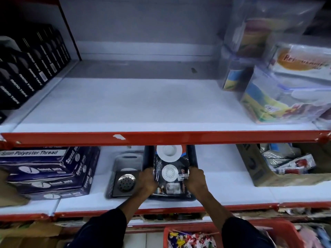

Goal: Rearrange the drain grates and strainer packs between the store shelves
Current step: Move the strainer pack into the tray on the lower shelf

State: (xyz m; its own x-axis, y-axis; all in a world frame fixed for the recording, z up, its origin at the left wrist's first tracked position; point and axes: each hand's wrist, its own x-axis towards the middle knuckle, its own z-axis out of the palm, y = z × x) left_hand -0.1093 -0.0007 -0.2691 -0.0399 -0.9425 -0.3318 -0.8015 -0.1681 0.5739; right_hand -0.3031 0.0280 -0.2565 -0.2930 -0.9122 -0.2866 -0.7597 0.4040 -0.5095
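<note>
A dark tray (193, 158) of strainer packs (170, 171), each with white round strainers on a dark card, rests on the lower shelf (223, 185). My left hand (147, 181) grips the tray's left side and my right hand (196, 179) grips its right side. To the left stands a grey basket (114, 169) with a square steel drain grate (125, 183) inside. The upper shelf (134, 104) above is white and bare in its middle.
Black boxes (26, 72) line the upper shelf's left; plastic container packs (279, 90) crowd its right. Purple polyester thread boxes (50, 170) sit lower left, a cardboard box (265, 169) of goods lower right. The red shelf lip (161, 138) overhangs the tray. A red crate (197, 237) stands below.
</note>
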